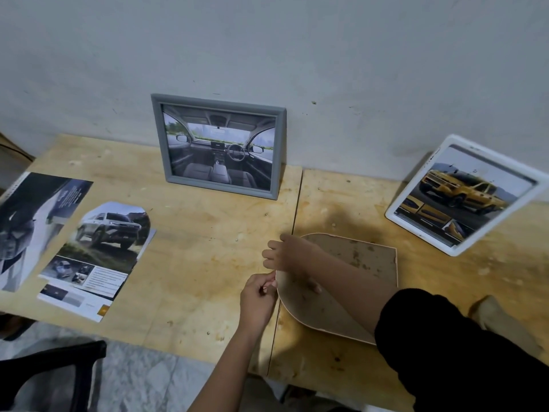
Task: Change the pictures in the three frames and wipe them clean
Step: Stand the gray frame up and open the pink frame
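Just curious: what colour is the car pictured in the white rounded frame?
Yellow: the car in the white rounded frame shows best in the head view.

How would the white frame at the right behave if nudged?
The white frame stands tilted on its lower edge, so it would probably slide or fall flat. It looks rigid and fairly light; the smooth rim may be slippery.

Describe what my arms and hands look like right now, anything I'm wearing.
The right arm wears a loose black sleeve that stops partway down the forearm. The left arm shows no sleeve. The left hand and right hand are bare: no gloves, rings or watch visible.
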A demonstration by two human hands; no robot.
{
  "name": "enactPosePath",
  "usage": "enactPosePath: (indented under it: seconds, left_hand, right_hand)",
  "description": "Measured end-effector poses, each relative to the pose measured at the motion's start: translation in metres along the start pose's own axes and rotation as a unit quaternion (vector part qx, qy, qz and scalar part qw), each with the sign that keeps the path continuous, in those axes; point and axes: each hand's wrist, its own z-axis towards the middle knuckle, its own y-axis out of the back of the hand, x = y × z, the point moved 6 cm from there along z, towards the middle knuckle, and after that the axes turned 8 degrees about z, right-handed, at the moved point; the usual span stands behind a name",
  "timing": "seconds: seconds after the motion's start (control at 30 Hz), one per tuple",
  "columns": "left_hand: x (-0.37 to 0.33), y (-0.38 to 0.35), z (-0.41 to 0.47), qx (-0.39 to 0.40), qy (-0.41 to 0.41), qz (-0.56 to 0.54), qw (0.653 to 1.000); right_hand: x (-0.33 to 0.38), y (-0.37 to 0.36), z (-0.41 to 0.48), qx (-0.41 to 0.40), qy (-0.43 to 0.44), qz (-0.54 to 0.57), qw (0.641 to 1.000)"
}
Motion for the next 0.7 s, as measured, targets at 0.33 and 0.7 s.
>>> enactPosePath:
  seconds: [0.33, 0.7]
  left_hand:
    - [0.000, 0.000, 0.001, 0.011, -0.005, 0.007, 1.000]
    - [0.005, 0.000, 0.003, 0.016, -0.005, -0.010, 1.000]
  right_hand:
    - [0.000, 0.016, -0.004, 0.000, 0.001, 0.001, 1.000]
    - [0.000, 0.013, -0.008, 0.014, -0.007, 0.038, 0.999]
